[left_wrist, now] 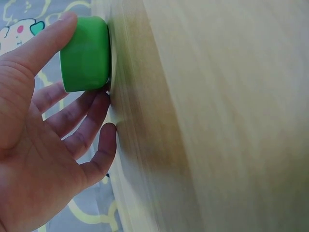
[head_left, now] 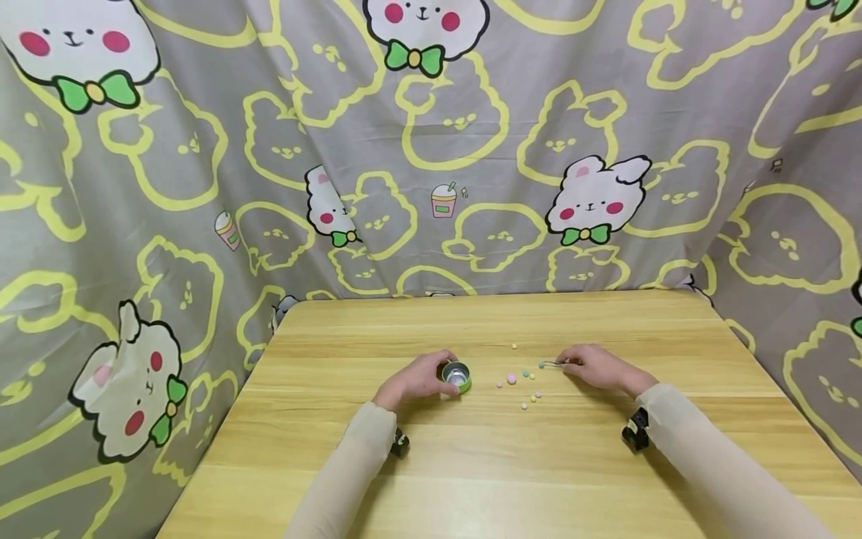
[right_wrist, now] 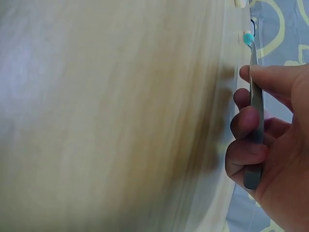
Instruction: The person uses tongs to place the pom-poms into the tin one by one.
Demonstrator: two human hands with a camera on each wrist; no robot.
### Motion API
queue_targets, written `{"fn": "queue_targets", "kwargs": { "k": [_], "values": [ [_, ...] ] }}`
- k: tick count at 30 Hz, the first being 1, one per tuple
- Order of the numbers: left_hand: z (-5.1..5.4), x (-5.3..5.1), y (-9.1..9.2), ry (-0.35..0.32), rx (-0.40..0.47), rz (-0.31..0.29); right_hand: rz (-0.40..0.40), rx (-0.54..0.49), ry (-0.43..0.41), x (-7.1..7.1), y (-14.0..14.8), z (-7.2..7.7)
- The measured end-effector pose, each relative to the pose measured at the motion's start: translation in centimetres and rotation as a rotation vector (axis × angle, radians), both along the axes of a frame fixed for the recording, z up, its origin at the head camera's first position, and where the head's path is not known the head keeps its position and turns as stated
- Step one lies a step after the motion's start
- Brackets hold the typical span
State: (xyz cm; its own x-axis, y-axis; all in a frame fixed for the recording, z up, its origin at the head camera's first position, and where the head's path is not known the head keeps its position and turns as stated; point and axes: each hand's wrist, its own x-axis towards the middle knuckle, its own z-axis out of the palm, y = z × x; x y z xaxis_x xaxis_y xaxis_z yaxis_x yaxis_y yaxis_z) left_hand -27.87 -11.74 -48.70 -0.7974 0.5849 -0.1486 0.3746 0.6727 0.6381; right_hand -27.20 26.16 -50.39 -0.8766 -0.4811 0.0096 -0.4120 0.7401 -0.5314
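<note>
My left hand (head_left: pixel 426 376) holds a small round green tin (head_left: pixel 465 388) on the table, thumb on one side and fingers round the other. In the left wrist view the tin's green side (left_wrist: pixel 86 55) shows. From above, its silvery inside is open and looks bare. My right hand (head_left: pixel 599 367) grips metal tweezers (right_wrist: pixel 257 111) between thumb and fingers. At the tweezers' tips is a teal bead (head_left: pixel 542 364); in the right wrist view the tips touch the teal bead (right_wrist: pixel 248 38). Whether they pinch it firmly I cannot tell.
Several small pastel beads lie loose between my hands, among them a larger pink bead (head_left: pixel 512 379), another teal bead (head_left: pixel 526 373) and a yellow bead (head_left: pixel 515 346) farther back. The wooden table (head_left: pixel 471 479) ends at a patterned curtain (head_left: pixel 377 150).
</note>
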Motion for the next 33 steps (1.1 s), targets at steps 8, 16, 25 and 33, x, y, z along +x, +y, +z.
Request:
{"fn": "queue_targets", "kwargs": {
  "k": [8,16,25,33],
  "values": [
    [-0.3,-0.1,0.0,0.005,-0.002,0.005,-0.008,-0.063,0.000,0.1,-0.3,0.6],
    [-0.6,-0.3,0.0,0.000,0.011,0.011,0.010,-0.075,0.018,-0.1,-0.4,0.8],
    [-0.6,-0.2,0.0,0.010,0.011,0.010,0.022,-0.094,0.004,0.0,-1.4,1.4],
    [-0.5,-0.3,0.0,0.021,0.004,0.005,0.051,-0.109,0.011,-0.3,-2.5,1.8]
  ]
}}
